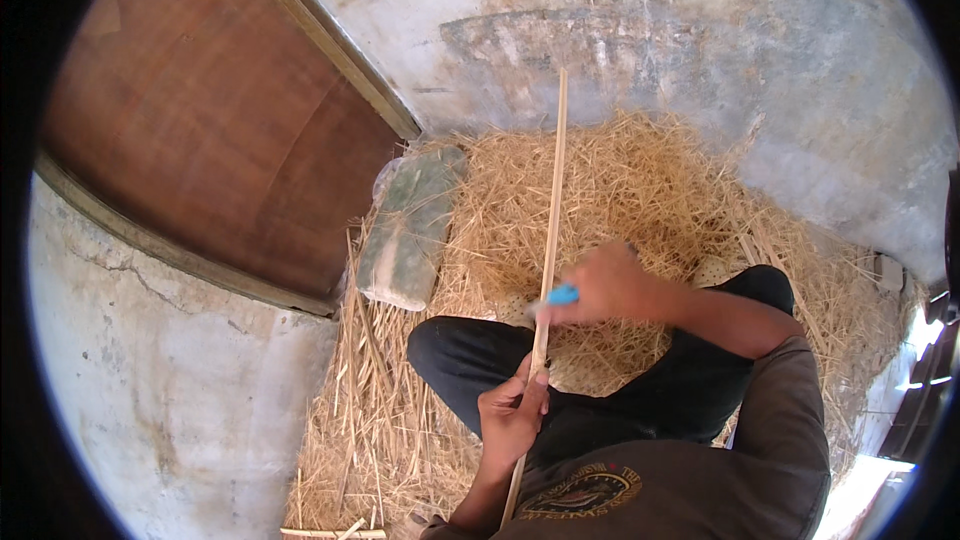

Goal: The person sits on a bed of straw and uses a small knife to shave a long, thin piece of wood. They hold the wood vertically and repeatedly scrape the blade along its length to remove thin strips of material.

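A long pale wooden strip (556, 180) runs from beside my body, between my bent legs, up toward the far wall. My left hand (514, 410) is closed around its lower part, thumb pressed along the top. Farther up the strip, my right hand (602, 285) is closed on a small blue-handled knife (563, 295). The knife lies across the strip, touching or very close to it. Motion blurs the right hand and blade, so the blade's exact shape and contact cannot be told.
Straw-like shavings (630, 170) cover the floor around my crossed legs (460, 355). Left of the strip lies a greyish-green block (410, 230) with a pale end. A brown door panel (220, 110) in a wooden frame and worn plaster walls (700, 30) bound the corner.
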Tool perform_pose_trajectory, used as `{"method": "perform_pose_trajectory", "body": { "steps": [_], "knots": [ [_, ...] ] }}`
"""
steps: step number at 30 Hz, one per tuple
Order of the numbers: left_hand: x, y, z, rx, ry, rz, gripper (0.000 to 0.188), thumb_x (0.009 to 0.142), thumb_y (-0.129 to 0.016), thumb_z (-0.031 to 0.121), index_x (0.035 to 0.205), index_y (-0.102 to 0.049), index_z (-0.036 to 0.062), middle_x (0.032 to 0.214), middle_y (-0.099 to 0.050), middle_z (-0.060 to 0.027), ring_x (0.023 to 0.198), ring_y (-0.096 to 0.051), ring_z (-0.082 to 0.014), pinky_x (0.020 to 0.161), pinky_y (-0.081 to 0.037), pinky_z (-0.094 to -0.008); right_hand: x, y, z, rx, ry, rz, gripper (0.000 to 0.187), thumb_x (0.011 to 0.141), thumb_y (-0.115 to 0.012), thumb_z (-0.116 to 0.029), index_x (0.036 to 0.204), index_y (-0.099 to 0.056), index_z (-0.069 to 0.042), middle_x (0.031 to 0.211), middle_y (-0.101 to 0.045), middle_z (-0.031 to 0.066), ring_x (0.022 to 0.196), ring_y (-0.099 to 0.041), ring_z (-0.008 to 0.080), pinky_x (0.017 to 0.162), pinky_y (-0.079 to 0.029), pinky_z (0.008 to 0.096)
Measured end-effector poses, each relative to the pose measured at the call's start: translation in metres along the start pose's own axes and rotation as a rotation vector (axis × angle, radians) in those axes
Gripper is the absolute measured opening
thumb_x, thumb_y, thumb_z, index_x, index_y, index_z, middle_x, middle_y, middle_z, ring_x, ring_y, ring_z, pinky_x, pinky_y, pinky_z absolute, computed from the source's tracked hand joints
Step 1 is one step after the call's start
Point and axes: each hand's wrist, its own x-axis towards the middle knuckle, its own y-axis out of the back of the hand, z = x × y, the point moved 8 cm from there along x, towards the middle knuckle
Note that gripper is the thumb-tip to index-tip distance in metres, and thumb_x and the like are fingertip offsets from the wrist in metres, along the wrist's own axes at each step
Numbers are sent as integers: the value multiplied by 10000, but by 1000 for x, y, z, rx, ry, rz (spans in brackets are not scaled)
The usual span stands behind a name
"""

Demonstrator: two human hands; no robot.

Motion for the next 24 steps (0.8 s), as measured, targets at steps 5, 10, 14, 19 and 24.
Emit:
{"method": "perform_pose_trajectory", "body": {
  "steps": [5,10,14,19,24],
  "knots": [
    [-5,3,0,49,-32,-14,282,935,-590,70,1186,-606,-60,694,-567,22,570,-426,-15,501,-357,-178,5,-5,15,1,-78,20,823,718,-430,-852,551,-611,-66,459,-520,117,429,-560,281,415,-426,411],
    [-4,4,2,129,-80,-2,270,930,-584,39,1177,-606,-68,825,-621,25,611,-414,2,522,-358,-169,0,3,6,8,11,42,889,713,-356,-889,550,-618,-55,466,-534,133,444,-579,292,420,-436,412],
    [-5,5,11,195,-104,18,277,926,-576,15,1195,-603,-47,974,-637,21,680,-414,14,567,-363,-153,11,16,28,-19,-101,107,799,720,-457,-832,528,-597,-69,455,-521,116,423,-564,286,411,-424,404],
    [-11,-5,22,151,-140,8,291,922,-570,0,1209,-596,-40,992,-622,42,749,-436,12,640,-387,-139,-2,19,8,-29,22,168,785,729,-457,-825,511,-583,-81,450,-516,113,420,-560,283,409,-421,408],
    [-10,-1,20,213,-160,-4,318,916,-576,-5,1230,-573,-51,993,-618,50,783,-455,3,685,-397,-137,6,23,30,-4,-95,126,841,717,-386,-872,535,-622,-85,450,-523,116,424,-568,278,409,-419,406]
  ]
}}
